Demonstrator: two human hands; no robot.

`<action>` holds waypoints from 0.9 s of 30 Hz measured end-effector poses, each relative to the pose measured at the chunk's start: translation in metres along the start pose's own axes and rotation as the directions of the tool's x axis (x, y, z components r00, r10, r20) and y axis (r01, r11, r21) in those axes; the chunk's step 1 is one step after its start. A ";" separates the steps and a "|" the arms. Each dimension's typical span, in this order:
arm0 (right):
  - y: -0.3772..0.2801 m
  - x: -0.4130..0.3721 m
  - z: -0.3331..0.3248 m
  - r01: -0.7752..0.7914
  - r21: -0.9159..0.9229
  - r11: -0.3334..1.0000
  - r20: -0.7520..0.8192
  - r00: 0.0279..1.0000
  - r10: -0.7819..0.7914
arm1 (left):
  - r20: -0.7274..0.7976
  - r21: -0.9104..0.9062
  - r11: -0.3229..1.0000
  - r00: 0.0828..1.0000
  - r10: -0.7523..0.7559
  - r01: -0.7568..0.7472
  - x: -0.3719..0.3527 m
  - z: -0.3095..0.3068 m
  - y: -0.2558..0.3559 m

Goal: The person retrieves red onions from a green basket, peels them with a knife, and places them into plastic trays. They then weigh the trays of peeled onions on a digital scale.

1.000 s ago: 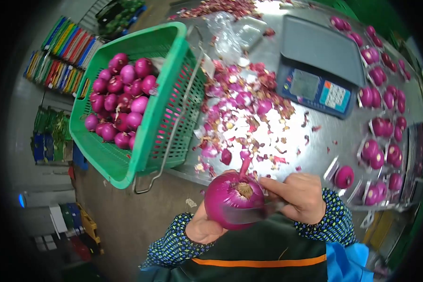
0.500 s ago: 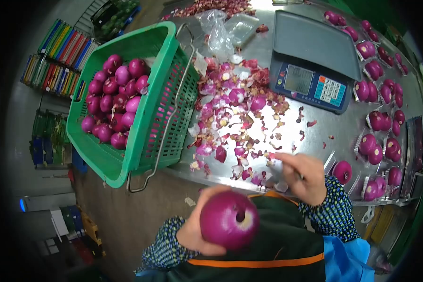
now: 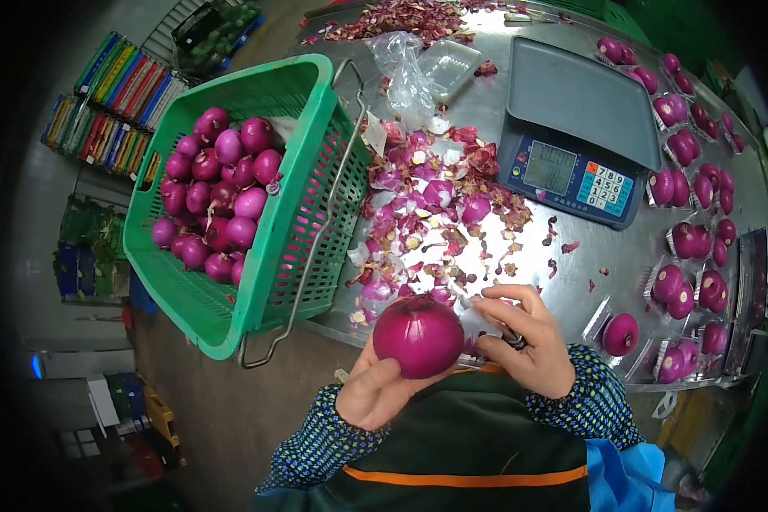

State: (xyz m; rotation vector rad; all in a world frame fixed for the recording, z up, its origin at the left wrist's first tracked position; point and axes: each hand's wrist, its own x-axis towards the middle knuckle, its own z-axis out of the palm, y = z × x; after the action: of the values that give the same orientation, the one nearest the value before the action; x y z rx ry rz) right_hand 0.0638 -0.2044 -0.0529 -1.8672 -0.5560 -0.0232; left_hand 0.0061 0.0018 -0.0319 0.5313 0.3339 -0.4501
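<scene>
A large, shiny red onion (image 3: 419,336) lies in my left hand (image 3: 372,386), whose fingers and thumb hold it from below and the left. Just right of the onion, my right hand (image 3: 527,343) is curled around a small knife (image 3: 514,340); its dark handle shows between the fingers, and most of the blade is hidden. Beyond both hands, onion skins and trimmings (image 3: 439,226) are spread over the metal table (image 3: 572,282).
A green basket (image 3: 316,85) of red onions stands at the left, its wire handle toward the table. A scale (image 3: 580,111) sits at the back right. Trays of onions (image 3: 676,290) line the right side. A plastic bag (image 3: 405,81) and an empty tray (image 3: 449,68) lie behind the skins.
The onion in my left hand has turned, its cut end no longer facing the camera, and moved up. My right hand has come down and left, closer to the onion.
</scene>
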 end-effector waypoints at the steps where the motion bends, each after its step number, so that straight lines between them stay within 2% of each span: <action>1: -0.006 0.003 -0.005 -0.018 -0.074 0.997 0.048 0.999 0.021 | -0.023 -0.005 1.000 1.000 0.011 -0.011 0.000 0.000 0.001; 2: -0.013 0.007 -0.009 -0.026 -0.075 0.997 0.043 0.999 0.029 | -0.048 -0.005 1.000 0.999 0.017 -0.018 -0.001 0.000 0.002; 3: -0.019 0.011 -0.011 0.045 -0.221 0.974 0.106 0.994 -0.021 | -0.050 -0.002 1.000 0.999 0.005 -0.005 -0.001 0.001 0.003; 4: -0.023 0.016 -0.011 0.124 -0.357 0.926 0.178 0.982 -0.063 | -0.042 0.103 0.992 0.997 0.072 -0.067 -0.001 0.003 0.004; 5: -0.024 0.021 -0.007 0.134 -0.353 0.926 0.155 0.984 -0.083 | -0.025 0.206 0.970 0.990 0.140 -0.132 -0.001 0.005 0.005; 6: -0.026 0.025 -0.005 0.131 -0.352 0.927 0.151 0.985 -0.082 | -0.025 0.210 0.969 0.990 0.137 -0.129 -0.003 0.008 0.006; 8: -0.029 0.032 -0.004 0.201 -0.368 0.908 0.156 0.976 -0.153 | -0.030 0.327 0.921 0.971 0.236 -0.213 -0.007 0.013 0.008; 10: -0.025 0.026 -0.013 0.188 -0.410 0.892 0.185 0.975 -0.121 | -0.021 0.404 0.885 0.965 0.261 -0.231 -0.012 0.003 0.017; 11: -0.014 0.015 -0.019 0.120 -0.367 0.922 0.151 0.986 -0.068 | 0.163 0.631 0.678 0.919 0.360 -0.377 -0.011 -0.005 0.024; 12: -0.007 0.007 -0.019 0.056 -0.321 0.945 0.124 0.992 -0.017 | 0.361 0.765 0.393 0.846 0.393 -0.509 -0.009 -0.009 0.027; 13: -0.008 -0.004 -0.007 0.048 -0.080 0.996 -0.048 0.998 -0.052 | 0.374 0.864 0.122 0.785 0.494 -0.488 -0.011 -0.005 0.026; 14: -0.007 -0.011 0.000 0.035 -0.078 0.996 -0.059 0.997 -0.040 | 0.374 0.866 0.124 0.794 0.479 -0.484 -0.009 -0.003 0.026; 15: -0.004 -0.017 0.004 -0.149 0.183 0.972 -0.035 0.987 0.158 | 0.551 0.827 -0.210 0.677 0.489 -0.521 -0.001 0.000 0.027; 16: 0.002 -0.023 0.003 -0.315 0.420 0.851 0.026 0.942 0.336 | 0.721 0.690 -0.515 0.544 0.428 -0.509 0.008 0.003 0.024; 17: 0.016 -0.028 -0.001 -0.598 0.281 0.751 0.262 0.800 0.539 | 0.788 0.609 -0.612 0.470 0.398 -0.504 0.020 -0.003 0.021; 18: 0.021 -0.037 -0.003 -0.665 0.324 0.673 0.245 0.746 0.619 | 0.773 0.609 -0.659 0.515 0.370 -0.441 0.030 -0.001 0.017; 20: 0.016 -0.064 -0.015 -0.687 0.596 0.415 0.214 0.634 0.743 | 0.530 0.813 -0.481 0.761 0.374 -0.329 0.056 -0.001 0.003; 21: 0.018 -0.080 -0.025 -0.686 0.605 0.405 0.171 0.608 0.775 | 0.514 0.839 -0.403 0.776 0.365 -0.366 0.067 -0.007 -0.008; 22: 0.022 -0.095 -0.033 -0.600 0.634 0.487 -0.041 0.603 0.797 | 0.531 0.830 -0.384 0.785 0.319 -0.405 0.079 0.002 -0.022; 23: 0.028 -0.110 -0.038 -0.518 0.633 0.576 -0.248 0.569 0.784 | 0.590 0.778 -0.406 0.780 0.210 -0.479 0.088 0.014 -0.036; 24: 0.044 -0.131 -0.043 -0.481 0.682 0.550 -0.393 0.394 0.831 | 0.638 0.726 -0.419 0.761 0.113 -0.546 0.096 0.025 -0.053; 25: 0.046 -0.146 -0.060 -0.436 0.730 0.526 -0.469 0.239 0.850 | 0.654 0.726 -0.322 0.755 0.046 -0.608 0.109 0.037 -0.074; 26: 0.057 -0.168 -0.073 -0.452 0.700 0.553 -0.563 0.127 0.816 | 0.636 0.758 -0.175 0.771 -0.013 -0.628 0.123 0.045 -0.100; 27: 0.063 -0.189 -0.088 -0.458 0.686 0.565 -0.602 0.080 0.795 | 0.688 0.705 -0.158 0.721 -0.084 -0.691 0.136 0.059 -0.121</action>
State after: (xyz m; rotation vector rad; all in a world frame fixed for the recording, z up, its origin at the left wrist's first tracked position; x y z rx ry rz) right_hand -0.0576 -0.3674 -0.1294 -1.3028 1.0578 -0.3046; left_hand 0.0735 -0.1680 -0.0897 1.9643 -0.9312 -0.1907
